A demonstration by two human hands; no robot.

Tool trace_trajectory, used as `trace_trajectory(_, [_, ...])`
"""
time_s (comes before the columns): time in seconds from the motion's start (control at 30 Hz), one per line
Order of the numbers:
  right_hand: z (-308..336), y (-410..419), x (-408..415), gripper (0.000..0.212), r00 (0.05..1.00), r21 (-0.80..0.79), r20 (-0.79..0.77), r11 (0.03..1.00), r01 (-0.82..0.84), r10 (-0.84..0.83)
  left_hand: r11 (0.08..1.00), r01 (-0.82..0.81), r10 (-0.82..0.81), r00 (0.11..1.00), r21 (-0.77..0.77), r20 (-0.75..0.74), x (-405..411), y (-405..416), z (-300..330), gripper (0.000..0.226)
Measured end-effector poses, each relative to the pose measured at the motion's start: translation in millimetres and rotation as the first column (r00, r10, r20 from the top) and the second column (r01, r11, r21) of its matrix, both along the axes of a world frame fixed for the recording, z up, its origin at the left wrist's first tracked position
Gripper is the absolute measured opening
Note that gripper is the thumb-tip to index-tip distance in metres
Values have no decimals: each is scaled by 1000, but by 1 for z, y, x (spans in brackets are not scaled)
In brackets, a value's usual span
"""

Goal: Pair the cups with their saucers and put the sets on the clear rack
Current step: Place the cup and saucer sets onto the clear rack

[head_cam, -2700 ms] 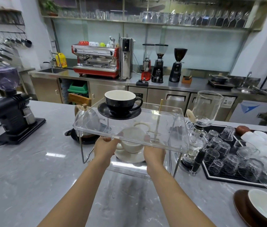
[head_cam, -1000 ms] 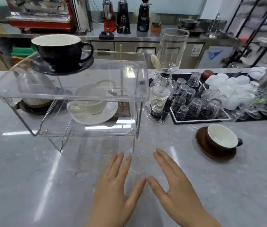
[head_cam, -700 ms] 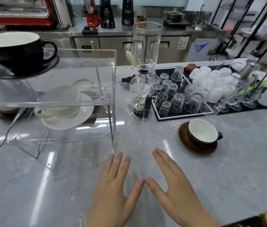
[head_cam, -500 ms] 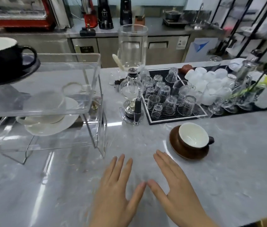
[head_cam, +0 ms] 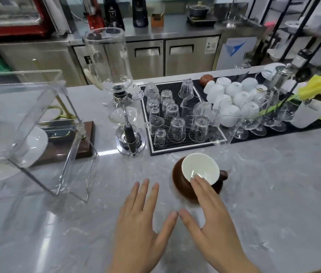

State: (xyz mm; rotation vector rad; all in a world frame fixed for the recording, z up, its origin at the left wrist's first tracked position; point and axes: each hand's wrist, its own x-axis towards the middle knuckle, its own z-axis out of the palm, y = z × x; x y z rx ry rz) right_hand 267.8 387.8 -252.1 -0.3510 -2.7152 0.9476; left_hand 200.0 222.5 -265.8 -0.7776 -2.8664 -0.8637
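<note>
Grey marble counter (head_cam: 274,194) lies bare around both hands. The clear rack (head_cam: 37,119) stands at the left edge, now farther left than a moment ago. No writing is readable. Left hand (head_cam: 141,229) and right hand (head_cam: 214,223) hover flat, fingers (head_cam: 199,183) spread, overlapping the brown cup (head_cam: 201,172) on its saucer (head_cam: 183,186).

The clear rack (head_cam: 37,134) is placed at the left of the tabletop (head_cam: 274,194), with a saucer (head_cam: 35,146) seen on its lower shelf. Just right of the rack a siphon brewer (head_cam: 124,115) is stood, and right of that a mat (head_cam: 175,115) is laid, on which upturned glasses (head_cam: 172,115) are set. Before the mat, a cup (head_cam: 200,168) is seated on its saucer (head_cam: 183,186). Nearest the viewer, the left hand (head_cam: 141,229) and right hand (head_cam: 212,219) are spread side by side over the tabletop, the right hand's fingertips (head_cam: 196,179) overlapping the cup's near rim.
</note>
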Motion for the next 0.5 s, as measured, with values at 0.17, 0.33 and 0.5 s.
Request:
trace_trajectory(0.17, [-3, 33, -3, 68, 999, -24, -29, 999, 35, -36, 1000, 17, -17, 1000, 1, 16, -7, 33, -5, 78])
trace_trajectory(0.33, [-8, 61, -9, 73, 997, -60, -1, 996, 71, -71, 1000, 22, -22, 999, -10, -28, -22, 60, -8, 82])
trace_trajectory(0.5, [-15, 84, -20, 71, 997, -41, 37, 996, 76, -75, 1000, -18, 18, 1000, -8, 15, -35, 79, -14, 81])
